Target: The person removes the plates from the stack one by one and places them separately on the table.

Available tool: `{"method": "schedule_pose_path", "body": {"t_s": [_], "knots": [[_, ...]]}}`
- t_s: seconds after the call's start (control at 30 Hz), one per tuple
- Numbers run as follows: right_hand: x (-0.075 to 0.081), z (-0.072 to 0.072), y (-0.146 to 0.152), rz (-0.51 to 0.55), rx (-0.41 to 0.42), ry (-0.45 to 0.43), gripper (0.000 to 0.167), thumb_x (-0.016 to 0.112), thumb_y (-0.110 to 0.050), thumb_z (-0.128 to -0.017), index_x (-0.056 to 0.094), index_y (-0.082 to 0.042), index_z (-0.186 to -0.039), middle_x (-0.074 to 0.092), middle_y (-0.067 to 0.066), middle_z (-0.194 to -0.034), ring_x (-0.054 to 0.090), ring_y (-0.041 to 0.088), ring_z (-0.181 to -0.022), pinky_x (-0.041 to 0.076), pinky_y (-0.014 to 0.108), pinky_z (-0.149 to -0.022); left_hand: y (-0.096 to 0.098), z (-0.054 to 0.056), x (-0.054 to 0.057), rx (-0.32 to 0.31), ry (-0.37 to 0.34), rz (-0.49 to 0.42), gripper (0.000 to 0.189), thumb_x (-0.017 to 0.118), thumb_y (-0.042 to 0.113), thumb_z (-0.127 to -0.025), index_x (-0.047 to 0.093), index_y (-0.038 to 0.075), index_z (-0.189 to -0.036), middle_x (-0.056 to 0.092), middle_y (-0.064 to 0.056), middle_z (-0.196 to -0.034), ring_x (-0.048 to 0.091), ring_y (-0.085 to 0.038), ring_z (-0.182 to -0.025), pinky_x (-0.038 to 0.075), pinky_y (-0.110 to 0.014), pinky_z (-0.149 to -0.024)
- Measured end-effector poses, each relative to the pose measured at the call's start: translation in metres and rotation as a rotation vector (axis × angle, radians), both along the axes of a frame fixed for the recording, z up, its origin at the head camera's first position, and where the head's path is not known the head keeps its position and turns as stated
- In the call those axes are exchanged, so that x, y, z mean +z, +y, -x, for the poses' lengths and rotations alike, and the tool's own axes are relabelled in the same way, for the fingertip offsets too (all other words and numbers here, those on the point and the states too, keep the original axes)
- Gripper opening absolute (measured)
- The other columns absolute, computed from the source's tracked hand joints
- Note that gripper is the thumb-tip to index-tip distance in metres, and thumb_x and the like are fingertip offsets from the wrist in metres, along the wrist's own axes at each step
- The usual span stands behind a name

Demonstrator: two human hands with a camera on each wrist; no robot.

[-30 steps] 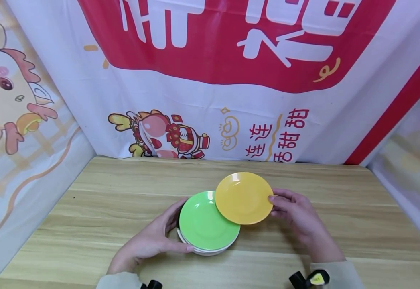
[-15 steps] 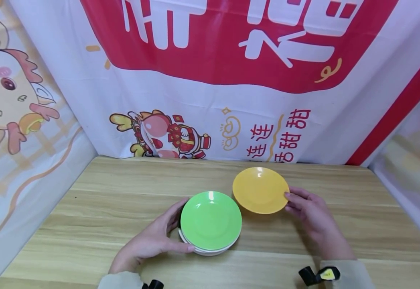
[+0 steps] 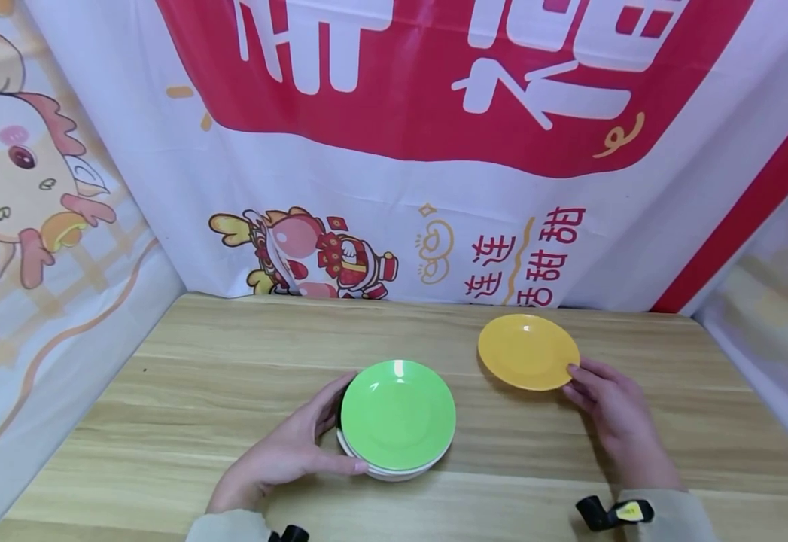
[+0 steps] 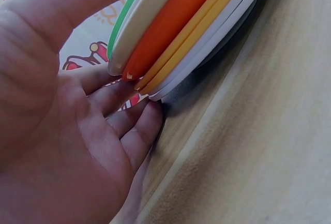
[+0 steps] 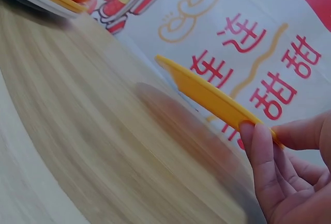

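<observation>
My right hand (image 3: 613, 406) pinches the right rim of a yellow plate (image 3: 527, 352) between thumb and fingers. In the right wrist view this plate is tilted and held above the wooden table, over its own shadow. Left of it stands a stack of plates topped by a green plate (image 3: 398, 415). My left hand (image 3: 292, 448) holds the stack's left side, with the thumb at the near rim and the fingers round the far left. From the left wrist, a cream plate (image 4: 142, 25), an orange plate (image 4: 170, 27), yellow rims (image 4: 191, 35) and white rims (image 4: 220, 32) show below the green one.
The wooden table (image 3: 231, 339) ends at a printed white and red cloth (image 3: 394, 143) hanging behind it. More printed cloth (image 3: 62, 301) hangs at the left side. Both sleeved wrists carry black mounts (image 3: 613, 513).
My right hand has carried the yellow plate to the right, off the green plate it overlapped in view. The left hand and the stack have stayed in place.
</observation>
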State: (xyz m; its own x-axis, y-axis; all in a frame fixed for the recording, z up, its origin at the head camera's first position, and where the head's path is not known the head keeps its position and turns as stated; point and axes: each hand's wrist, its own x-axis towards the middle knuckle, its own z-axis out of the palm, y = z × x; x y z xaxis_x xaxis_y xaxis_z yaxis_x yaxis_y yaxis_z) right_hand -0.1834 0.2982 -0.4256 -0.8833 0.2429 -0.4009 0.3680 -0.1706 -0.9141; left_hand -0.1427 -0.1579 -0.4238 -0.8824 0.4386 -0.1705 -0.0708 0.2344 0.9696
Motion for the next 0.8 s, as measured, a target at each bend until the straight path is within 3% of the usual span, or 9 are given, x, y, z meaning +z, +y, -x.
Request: {"method": "schedule_pose_path", "body": {"t_s": [0.17,0.33,0.47,0.8], "knots": [[-0.002,0.001,0.012,0.048,-0.091,-0.018,0.046,0.067,-0.019,-0.107,0.055,-0.015,-0.151,0.071,-0.019,-0.1,0.072,0.001,-0.092,0.064,0.018,-0.087,-0.001,0.0,0.0,0.004,0.0,0.006,0.117,0.099,0.022,-0.077,0.029,0.027,-0.17,0.029,0.0,-0.178,0.022,-0.031,-0.168,0.019,-0.053,-0.137],[-0.002,0.001,0.022,0.133,-0.171,-0.002,0.013,0.067,-0.012,-0.106,0.068,-0.022,-0.114,0.074,-0.015,-0.092,0.072,0.002,-0.086,0.065,0.019,-0.082,-0.001,0.0,0.0,0.008,-0.004,0.01,0.117,0.099,0.022,-0.077,0.029,0.026,-0.171,0.029,0.0,-0.178,0.021,-0.032,-0.168,0.018,-0.054,-0.137],[-0.002,-0.001,0.033,0.16,-0.213,0.02,0.015,0.068,-0.009,-0.105,0.071,-0.022,-0.099,0.074,-0.013,-0.089,0.073,0.004,-0.082,0.065,0.019,-0.078,-0.001,0.0,-0.001,0.009,-0.009,0.013,0.117,0.099,0.023,-0.078,0.028,0.026,-0.171,0.029,0.0,-0.178,0.022,-0.031,-0.168,0.019,-0.053,-0.137],[-0.003,-0.002,0.069,0.207,-0.321,-0.01,0.019,0.068,-0.009,-0.104,0.072,-0.022,-0.092,0.072,-0.011,-0.084,0.074,0.005,-0.078,0.066,0.021,-0.075,-0.001,0.001,-0.002,0.004,0.003,0.006,0.117,0.098,0.022,-0.079,0.027,0.024,-0.171,0.028,-0.002,-0.179,0.021,-0.032,-0.168,0.019,-0.053,-0.136]]}}
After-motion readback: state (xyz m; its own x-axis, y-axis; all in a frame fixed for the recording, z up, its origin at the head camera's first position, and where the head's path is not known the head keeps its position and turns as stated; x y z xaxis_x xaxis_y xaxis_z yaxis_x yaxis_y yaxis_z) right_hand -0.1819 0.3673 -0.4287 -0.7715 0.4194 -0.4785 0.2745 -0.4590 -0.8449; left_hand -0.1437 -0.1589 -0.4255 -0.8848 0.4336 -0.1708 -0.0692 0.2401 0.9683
